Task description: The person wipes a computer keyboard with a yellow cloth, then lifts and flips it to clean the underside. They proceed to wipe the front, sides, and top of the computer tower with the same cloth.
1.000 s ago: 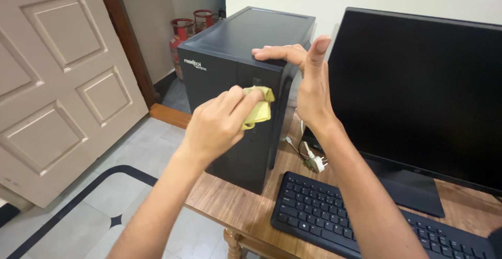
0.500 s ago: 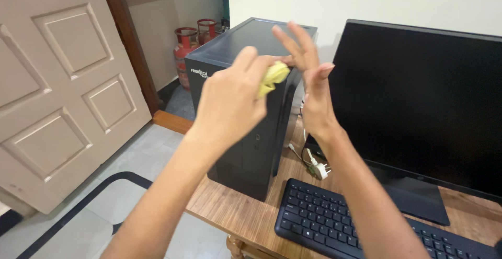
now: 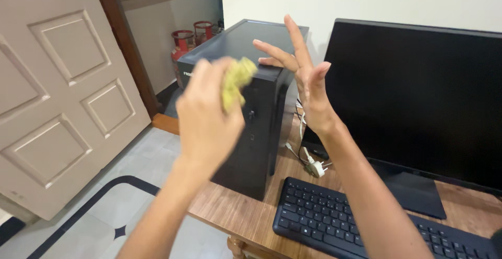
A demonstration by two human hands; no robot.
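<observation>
Yellow cloth (image 3: 236,81), bunched in the left hand (image 3: 206,118) at about 10 o'clock of frame centre, reads as light, soft and limp, best held by a gathered wad as the fingers pinch it now, raised in front of the black computer tower (image 3: 251,128). Right hand (image 3: 303,76) at 12 o'clock is empty, fingers spread and pointing up, forearm rising from 5 o'clock over the keyboard (image 3: 334,217) on the worktop (image 3: 230,206). Farther back: monitor (image 3: 418,97) at 3 o'clock, red gas cylinders (image 3: 185,42) at 11.

A crumpled yellow cloth (image 3: 236,80) sits bunched in your left hand (image 3: 206,120), raised beside the upright black computer tower (image 3: 246,102).
</observation>
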